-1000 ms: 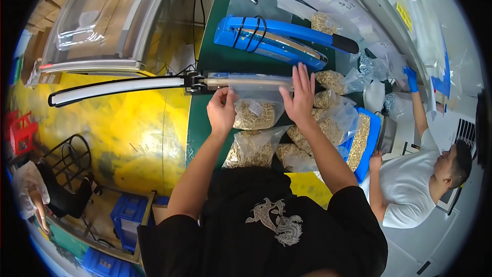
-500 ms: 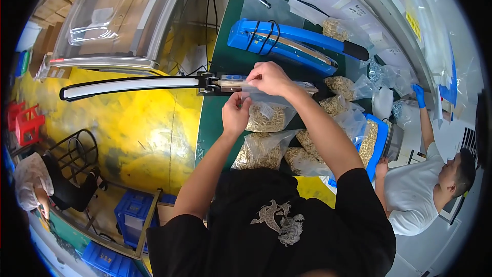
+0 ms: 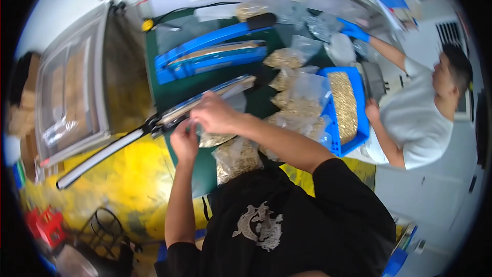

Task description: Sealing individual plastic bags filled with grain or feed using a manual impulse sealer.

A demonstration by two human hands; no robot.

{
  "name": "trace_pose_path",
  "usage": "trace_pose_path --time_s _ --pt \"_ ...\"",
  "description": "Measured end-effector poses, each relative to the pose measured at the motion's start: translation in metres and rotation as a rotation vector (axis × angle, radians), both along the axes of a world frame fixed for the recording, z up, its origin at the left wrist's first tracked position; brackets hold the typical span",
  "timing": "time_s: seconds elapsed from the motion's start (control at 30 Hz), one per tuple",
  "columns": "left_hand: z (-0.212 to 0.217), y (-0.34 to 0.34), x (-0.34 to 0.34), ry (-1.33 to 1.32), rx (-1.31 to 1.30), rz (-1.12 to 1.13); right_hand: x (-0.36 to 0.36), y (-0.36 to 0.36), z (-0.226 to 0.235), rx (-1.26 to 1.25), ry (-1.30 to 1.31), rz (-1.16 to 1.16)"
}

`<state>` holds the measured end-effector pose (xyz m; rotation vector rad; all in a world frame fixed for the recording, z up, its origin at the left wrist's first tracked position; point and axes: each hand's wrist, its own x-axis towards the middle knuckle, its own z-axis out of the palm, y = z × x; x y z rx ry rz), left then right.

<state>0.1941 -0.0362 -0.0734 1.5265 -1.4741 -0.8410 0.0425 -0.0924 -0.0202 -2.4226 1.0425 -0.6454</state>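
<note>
My left hand (image 3: 183, 142) is closed, its fingertips pinched at the upper edge of a clear plastic bag (image 3: 214, 140) of small gold-coloured pieces. Close beside it, my right hand (image 3: 218, 116) is closed too, pinching the bag's clear film over a long bag sealer (image 3: 237, 85). The sealer's arm (image 3: 100, 160) is swung up and sticks out past the table's left edge. Motion blur and my fingers hide much of the film.
A second, blue sealer (image 3: 189, 72) lies farther back. Filled bags (image 3: 238, 160) crowd the table in front of me and to the right. A blue bin (image 3: 353, 145) holds loose gold-coloured pieces. At right, a co-worker in white reaches with a blue-gloved hand (image 3: 353, 31).
The whole view has turned, so the sealer and table now appear slanted. My hands have come closer together at the bag's edge. The co-worker's gloved hand stays at the back.
</note>
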Motion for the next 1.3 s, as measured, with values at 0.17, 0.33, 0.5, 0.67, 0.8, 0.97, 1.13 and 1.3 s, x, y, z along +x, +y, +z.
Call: trace_pose_path --time_s 0.17,0.33,0.5,0.67,0.8,0.97,1.13,1.3 --pt "0.0 0.004 0.005 0.183 0.125 -0.043 0.003 0.011 0.015 0.073 -0.02 0.0" --pt "-0.005 0.007 0.002 0.319 0.204 -0.028 -0.034 -0.008 0.014 0.114 0.436 -0.238" --pt "0.007 0.02 -0.009 0.352 0.121 -0.09 -0.059 -0.003 0.026 0.174 0.497 -0.108" --pt "0.072 0.027 -0.049 0.221 0.069 -0.211 -0.119 0.02 0.048 0.149 0.259 -0.037" --pt "0.135 -0.01 -0.097 0.213 -0.036 -0.262 -0.179 0.007 0.099 0.033 0.204 -0.179" --pt "0.18 -0.075 -0.182 0.296 -0.03 -0.244 -0.252 -0.052 0.173 -0.097 0.374 -0.305" --pt "0.175 -0.143 -0.292 0.243 -0.215 -0.184 -0.347 -0.114 0.167 -0.394 0.404 -0.413" --pt "0.124 -0.188 -0.363 0.164 -0.257 -0.042 -0.404 -0.132 0.126 -0.45 0.386 -0.497"
